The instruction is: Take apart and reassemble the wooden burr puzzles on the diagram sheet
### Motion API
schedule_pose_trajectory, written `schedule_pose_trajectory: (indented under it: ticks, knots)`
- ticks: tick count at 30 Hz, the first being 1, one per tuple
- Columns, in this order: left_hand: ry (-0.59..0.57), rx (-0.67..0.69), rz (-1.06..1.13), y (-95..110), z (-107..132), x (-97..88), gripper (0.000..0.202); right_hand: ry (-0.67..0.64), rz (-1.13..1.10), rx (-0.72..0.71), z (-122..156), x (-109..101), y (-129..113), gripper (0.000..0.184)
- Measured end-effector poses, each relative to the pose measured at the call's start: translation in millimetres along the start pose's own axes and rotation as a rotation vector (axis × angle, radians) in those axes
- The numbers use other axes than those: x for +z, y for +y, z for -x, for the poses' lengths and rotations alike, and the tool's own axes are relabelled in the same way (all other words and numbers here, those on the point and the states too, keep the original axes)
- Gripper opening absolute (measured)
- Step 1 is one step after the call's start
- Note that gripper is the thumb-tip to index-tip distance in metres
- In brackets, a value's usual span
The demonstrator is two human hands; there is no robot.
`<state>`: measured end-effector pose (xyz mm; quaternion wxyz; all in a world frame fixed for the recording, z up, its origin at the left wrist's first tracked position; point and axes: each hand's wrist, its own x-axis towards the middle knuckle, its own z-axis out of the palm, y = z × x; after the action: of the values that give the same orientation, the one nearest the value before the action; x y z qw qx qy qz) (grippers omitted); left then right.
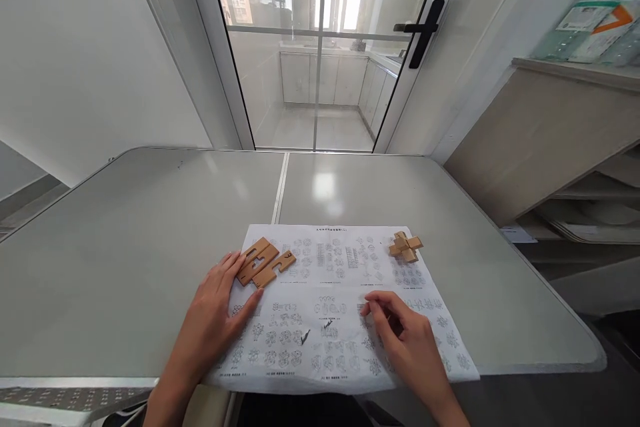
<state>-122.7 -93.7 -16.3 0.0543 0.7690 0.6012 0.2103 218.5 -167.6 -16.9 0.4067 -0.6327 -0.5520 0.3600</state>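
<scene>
My left hand point(219, 300) lies on the printed sheet point(350, 320) with its fingers stretched out. Its fingertips and thumb rest at the near left edge of several flat wooden puzzle pieces point(265, 260), which have notches and slots cut in them and small dark marks. My right hand point(400, 330) is over the right half of the sheet, fingers curled in towards the thumb, and no object shows in it. Beyond it, at the sheet's upper right, sits an assembled wooden cross-shaped puzzle point(405, 247).
Line drawings and small text cover the sheet, which has two small tears near its middle. It lies at the front edge of a pale table point(380, 193). A glass door point(320, 80) stands behind, and a wooden shelf point(560, 120) with plastic bottles point(595, 27) is on the right.
</scene>
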Motion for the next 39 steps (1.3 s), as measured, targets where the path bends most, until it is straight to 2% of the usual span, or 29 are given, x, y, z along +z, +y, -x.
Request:
schedule_pose_trajectory:
  ticks: [12,39]
  knots:
    - [0.011,0.013,0.003,0.3,0.9,-0.3,0.068,0.035,0.056,-0.078,-4.2,1.1,2.7,0.039]
    - [-0.018,-0.037,0.003,3.0,-1.1,-1.2,0.069,0.024,0.046,-0.082,-4.2,-1.0,-0.1,0.039]
